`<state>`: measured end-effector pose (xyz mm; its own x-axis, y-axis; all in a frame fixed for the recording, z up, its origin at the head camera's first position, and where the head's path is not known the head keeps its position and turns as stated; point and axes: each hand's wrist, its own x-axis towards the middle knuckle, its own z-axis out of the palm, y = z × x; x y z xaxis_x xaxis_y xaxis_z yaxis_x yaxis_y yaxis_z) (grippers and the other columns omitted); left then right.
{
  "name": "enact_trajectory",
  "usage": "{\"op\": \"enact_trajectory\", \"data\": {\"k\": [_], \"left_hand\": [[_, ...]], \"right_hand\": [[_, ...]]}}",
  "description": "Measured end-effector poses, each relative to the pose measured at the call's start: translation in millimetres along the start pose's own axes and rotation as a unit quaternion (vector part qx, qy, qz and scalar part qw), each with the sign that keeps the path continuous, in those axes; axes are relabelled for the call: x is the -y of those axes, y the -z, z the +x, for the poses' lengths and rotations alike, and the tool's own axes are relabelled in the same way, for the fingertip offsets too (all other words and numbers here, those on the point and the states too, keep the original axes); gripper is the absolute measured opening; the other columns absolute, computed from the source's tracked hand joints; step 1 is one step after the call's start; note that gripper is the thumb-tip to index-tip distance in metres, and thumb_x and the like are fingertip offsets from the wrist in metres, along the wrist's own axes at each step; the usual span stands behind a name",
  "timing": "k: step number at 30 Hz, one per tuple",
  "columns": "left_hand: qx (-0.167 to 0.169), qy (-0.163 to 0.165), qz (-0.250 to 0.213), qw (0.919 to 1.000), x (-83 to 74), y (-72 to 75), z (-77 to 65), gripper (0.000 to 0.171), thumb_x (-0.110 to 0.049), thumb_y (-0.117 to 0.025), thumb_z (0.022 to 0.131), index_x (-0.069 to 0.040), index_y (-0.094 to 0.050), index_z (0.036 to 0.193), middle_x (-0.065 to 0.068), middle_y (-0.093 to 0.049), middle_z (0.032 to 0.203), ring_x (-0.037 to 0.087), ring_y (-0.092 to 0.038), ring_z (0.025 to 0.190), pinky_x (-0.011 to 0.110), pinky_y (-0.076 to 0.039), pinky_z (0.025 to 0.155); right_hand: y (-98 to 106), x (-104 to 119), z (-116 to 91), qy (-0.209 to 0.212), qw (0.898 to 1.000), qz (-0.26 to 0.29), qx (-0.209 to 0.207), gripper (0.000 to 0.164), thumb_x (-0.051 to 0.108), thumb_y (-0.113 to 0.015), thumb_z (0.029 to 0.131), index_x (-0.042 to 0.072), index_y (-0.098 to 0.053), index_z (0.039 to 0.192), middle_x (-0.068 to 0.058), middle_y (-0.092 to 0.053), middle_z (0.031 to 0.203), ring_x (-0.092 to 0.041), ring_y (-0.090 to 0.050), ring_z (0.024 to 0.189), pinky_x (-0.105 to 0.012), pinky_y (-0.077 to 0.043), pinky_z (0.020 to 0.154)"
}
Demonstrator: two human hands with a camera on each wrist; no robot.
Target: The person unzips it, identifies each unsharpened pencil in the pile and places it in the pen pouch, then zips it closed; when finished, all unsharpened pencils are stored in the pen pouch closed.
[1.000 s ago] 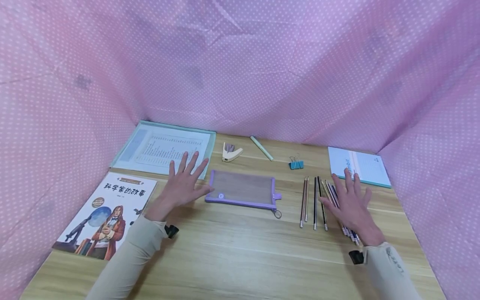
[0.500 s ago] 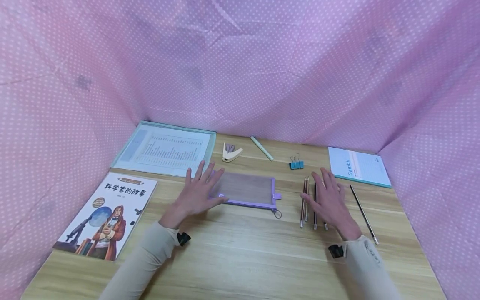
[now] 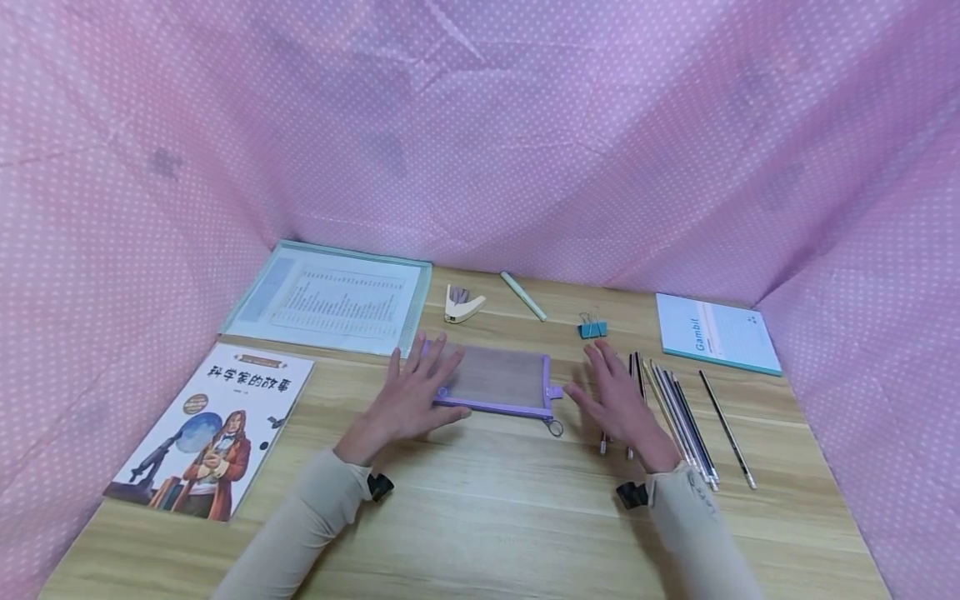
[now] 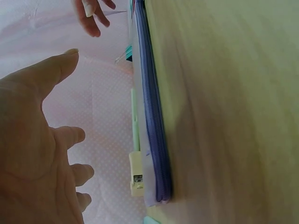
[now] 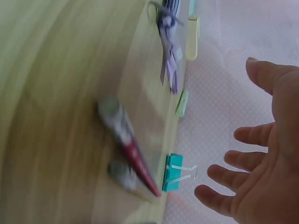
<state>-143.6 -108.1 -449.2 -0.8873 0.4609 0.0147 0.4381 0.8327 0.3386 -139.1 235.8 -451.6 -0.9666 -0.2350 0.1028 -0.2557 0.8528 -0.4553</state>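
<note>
A purple mesh zip pouch [image 3: 495, 379] with a key ring lies flat mid-table. My left hand [image 3: 408, 400], fingers spread, is over its left end; in the left wrist view the palm [image 4: 32, 154] stands off from the zipper [image 4: 156, 121]. Between the pouch and the pencils hovers my right hand [image 3: 618, 404], fingers extended and holding nothing. Under and beside it lie several pencils [image 3: 682, 425], partly hidden by the hand. A lone dark pencil [image 3: 727, 429] lies farther right. The right wrist view has a red pencil [image 5: 135, 158] below the hand.
Along the back are a clear document folder [image 3: 337, 296], a cream stapler [image 3: 463, 305], a light green pen [image 3: 523, 297], a teal binder clip [image 3: 592, 327] and a notebook [image 3: 716, 333]. A picture-covered book [image 3: 213, 433] lies at left. Pink dotted cloth [image 3: 480, 142] surrounds the table.
The right hand has moved left from over the right-hand pencils to beside the pouch. My left hand has moved right, over the pouch's left end. The objects have stayed put.
</note>
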Motion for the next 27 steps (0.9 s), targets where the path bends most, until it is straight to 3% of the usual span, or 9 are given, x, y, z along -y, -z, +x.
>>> {"op": "enact_trajectory", "data": {"k": [10,19,27], "left_hand": [[0.018,0.001,-0.002,0.9998,1.3,-8.8,-0.1,0.089,-0.066,-0.057,0.09,-0.022,-0.024,0.159,0.016,-0.01,0.169,0.044,0.0,0.156,0.072,-0.005,0.12],[0.041,-0.003,-0.026,0.9988,7.4,-12.6,0.5,0.087,-0.064,-0.056,0.091,-0.021,-0.024,0.159,0.015,-0.009,0.169,0.042,0.004,0.156,0.071,-0.005,0.12],[0.082,0.001,-0.07,0.9942,15.5,-16.3,0.6,0.086,-0.06,-0.057,0.092,-0.02,-0.022,0.16,0.015,-0.004,0.169,0.04,0.01,0.156,0.071,0.0,0.12]], "right_hand": [[-19,13,5,-0.034,0.997,0.021,0.062,0.076,0.038,-0.062,0.097,-0.004,-0.03,0.152,-0.028,-0.029,0.159,-0.047,-0.03,0.147,-0.063,-0.029,0.118],[-31,22,9,-0.053,0.996,0.006,0.067,0.073,0.039,-0.064,0.095,-0.004,-0.038,0.148,-0.028,-0.041,0.152,-0.046,-0.041,0.141,-0.06,-0.036,0.116],[-39,27,12,-0.081,0.993,-0.012,0.087,0.067,0.044,-0.059,0.097,0.0,-0.045,0.145,-0.028,-0.036,0.155,-0.047,-0.031,0.146,-0.065,-0.026,0.118]]}}
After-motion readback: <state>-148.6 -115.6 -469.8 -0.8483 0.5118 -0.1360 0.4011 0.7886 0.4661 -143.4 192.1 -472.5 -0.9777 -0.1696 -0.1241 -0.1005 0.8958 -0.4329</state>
